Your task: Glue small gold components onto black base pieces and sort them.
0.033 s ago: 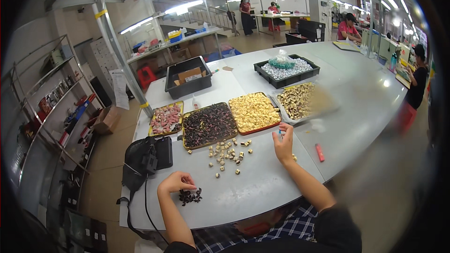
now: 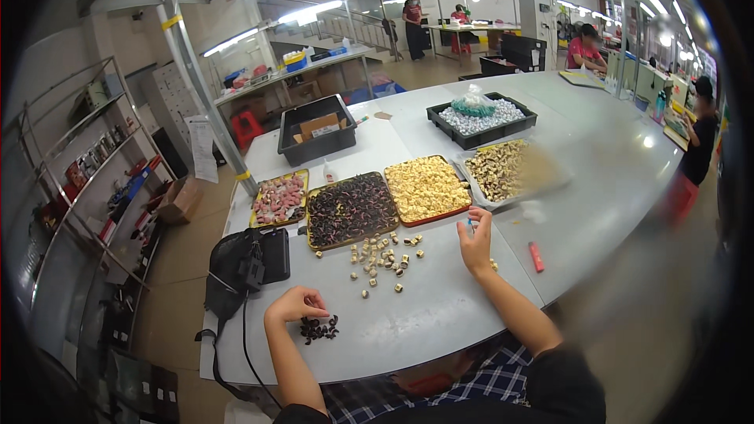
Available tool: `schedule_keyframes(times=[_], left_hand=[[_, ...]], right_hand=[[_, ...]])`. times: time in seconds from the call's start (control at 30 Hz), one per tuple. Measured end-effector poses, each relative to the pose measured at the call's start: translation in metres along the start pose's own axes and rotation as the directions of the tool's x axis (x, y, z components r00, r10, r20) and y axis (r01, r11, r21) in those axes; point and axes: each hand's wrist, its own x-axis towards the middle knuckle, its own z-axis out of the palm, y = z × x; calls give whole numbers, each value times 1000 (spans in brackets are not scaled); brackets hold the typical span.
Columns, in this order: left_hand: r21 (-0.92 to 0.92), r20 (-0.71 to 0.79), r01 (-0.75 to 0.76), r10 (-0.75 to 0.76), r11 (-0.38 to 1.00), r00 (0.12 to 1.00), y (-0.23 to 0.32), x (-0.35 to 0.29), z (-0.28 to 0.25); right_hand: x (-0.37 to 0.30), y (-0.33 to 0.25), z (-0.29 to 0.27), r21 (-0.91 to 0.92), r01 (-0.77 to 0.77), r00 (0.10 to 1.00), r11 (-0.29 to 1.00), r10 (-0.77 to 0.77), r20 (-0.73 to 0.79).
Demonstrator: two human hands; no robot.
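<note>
My left hand [image 2: 297,305] rests low over the table, fingers curled and pressed together beside a small pile of dark curved pieces [image 2: 319,329]. Whatever its fingertips hold, if anything, is too small to make out. Raised farther to the right, my right hand [image 2: 474,245] is closed around a small bluish-white thing [image 2: 470,226], mostly hidden by the fingers. Between the hands lie loose cream-and-brown small blocks [image 2: 385,257]. Beyond them stand a tray of dark pieces [image 2: 351,210] and a tray of golden-yellow pieces [image 2: 428,187].
A tray of pink pieces [image 2: 280,196] stands left, a tray of brown-and-cream pieces [image 2: 495,169] right. A black bag [image 2: 229,271] lies at the left edge; a red tube [image 2: 536,257] lies right. Farther back are black bins [image 2: 316,141]. Other people work in the background.
</note>
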Motion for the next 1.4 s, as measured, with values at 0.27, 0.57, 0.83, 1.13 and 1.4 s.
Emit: schedule_keyframes(times=[0.27, 0.57, 0.83, 1.13, 1.4], left_hand=[[-82, 6, 15, -14, 997, 1000, -17, -3, -2], [52, -17, 70, -69, 996, 997, 5, 2, -4], [34, -129, 59, -55, 998, 990, -2, -3, -5], [-1, -138, 141, -139, 990, 981, -8, -1, -3], [17, -221, 101, -95, 995, 971, -7, -4, -4]], right_hand=[[-5, 6, 2, -37, 52, 998, 998, -51, 38], [-3, 36, 1, -69, 53, 998, 996, -51, 32], [-2, 25, 10, -81, -1, 1000, 997, 1, 6], [-5, 25, 9, -97, -54, 998, 994, 57, 23], [-6, 22, 8, -93, -91, 995, 992, 93, 23]])
